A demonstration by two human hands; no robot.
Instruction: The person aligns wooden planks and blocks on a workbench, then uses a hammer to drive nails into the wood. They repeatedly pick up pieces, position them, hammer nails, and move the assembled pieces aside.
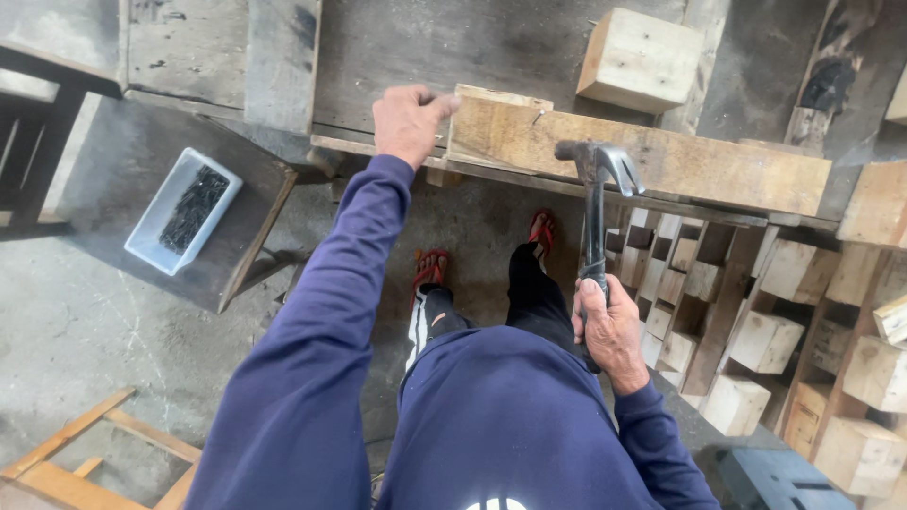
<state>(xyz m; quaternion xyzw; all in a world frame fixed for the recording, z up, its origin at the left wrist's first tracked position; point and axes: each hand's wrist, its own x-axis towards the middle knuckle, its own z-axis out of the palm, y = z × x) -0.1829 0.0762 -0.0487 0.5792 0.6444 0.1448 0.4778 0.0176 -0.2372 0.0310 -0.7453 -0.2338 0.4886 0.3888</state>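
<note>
A pale, rough-sawn plank (pixel 652 161) lies across the dark, scuffed worktop (pixel 406 42), its near long edge close to the worktop's edge. The left hand (pixel 408 121) pinches something small at the plank's left end, fingertips closed; what it is cannot be made out. The right hand (pixel 609 326) is clenched round the black handle of a steel claw hammer (pixel 595 189), whose head hangs just before the plank's near edge. Beyond the plank sits a square wood block (pixel 641 59). Well left of the plank, a shallow white tray (pixel 151 227) holds dark nails (pixel 194 208). Right of it, many cut blocks (pixel 756 340) are stacked.
</note>
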